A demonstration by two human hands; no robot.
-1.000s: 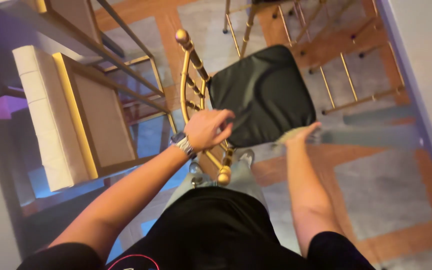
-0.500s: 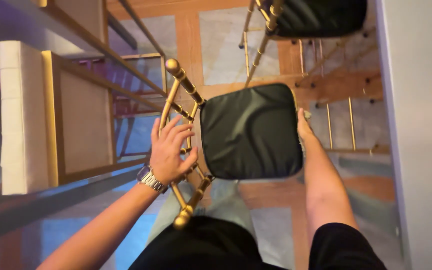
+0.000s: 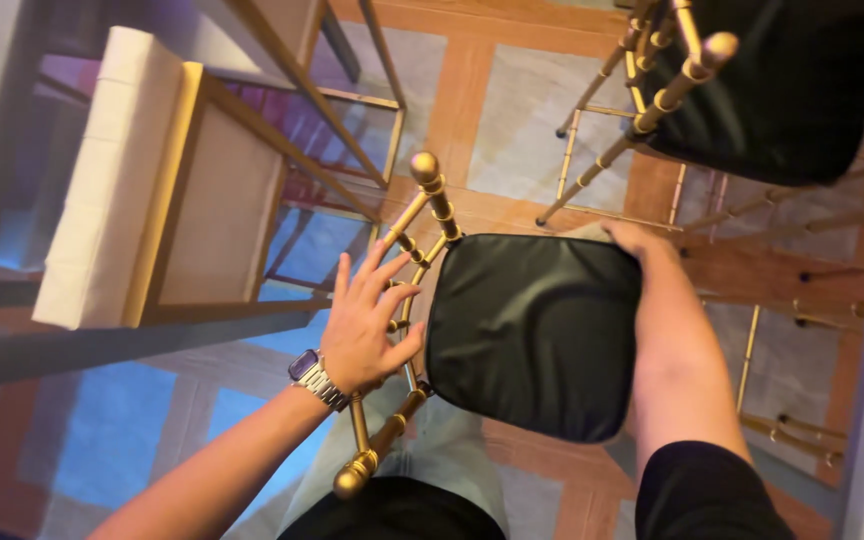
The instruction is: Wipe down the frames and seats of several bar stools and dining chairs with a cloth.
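A gold bamboo-style metal chair (image 3: pixel 397 330) with a black square seat cushion (image 3: pixel 535 330) was being set in place at centre. The left hand (image 3: pixel 367 325) lay open-fingered on its backrest at nine o'clock; the right hand (image 3: pixel 635 238) hooked the cushion's edge at one o'clock, its grip unclear. A firmer two-handed hold seemed needed next.

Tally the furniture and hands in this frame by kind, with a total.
Gold chairs with black seat cushions: 2, the near chair and the far chair.
Gold-framed stands with pale padded panels: 1, stand.
Hands: 2, left hand spread over the near chair's back, right hand at its seat's far edge.
Total: 5.
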